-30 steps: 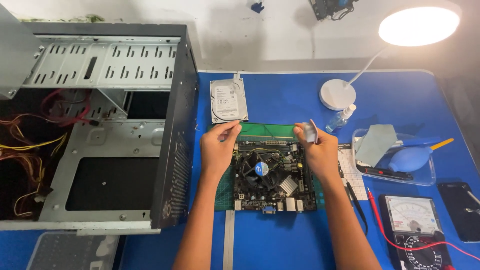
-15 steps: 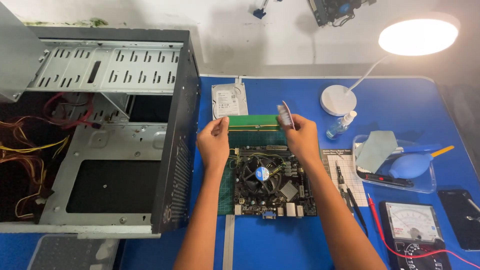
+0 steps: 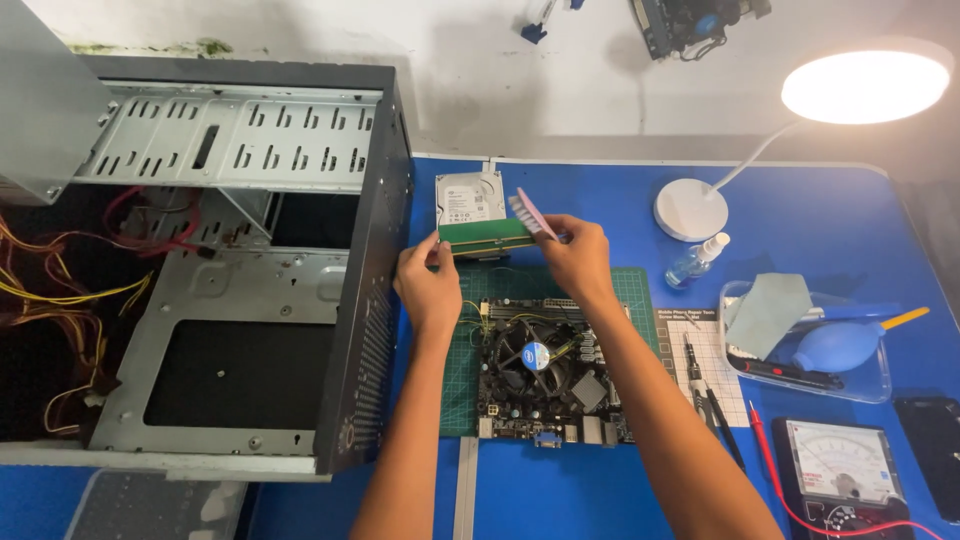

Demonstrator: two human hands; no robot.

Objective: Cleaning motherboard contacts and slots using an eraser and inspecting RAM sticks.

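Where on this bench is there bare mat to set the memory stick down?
Bare blue mat lies between the lamp base and the table's far right edge, and in front of the motherboard. Crowded: the right side around the clear tray and multimeter.

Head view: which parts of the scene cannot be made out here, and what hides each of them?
- RAM stick: its ends sit inside the left hand and right hand.
- Brush: handle hidden in the right hand's grip.
- Hard drive: lower part behind the stick.
- Multimeter: cut off by the bottom edge.
- Motherboard: small parts too small to tell.
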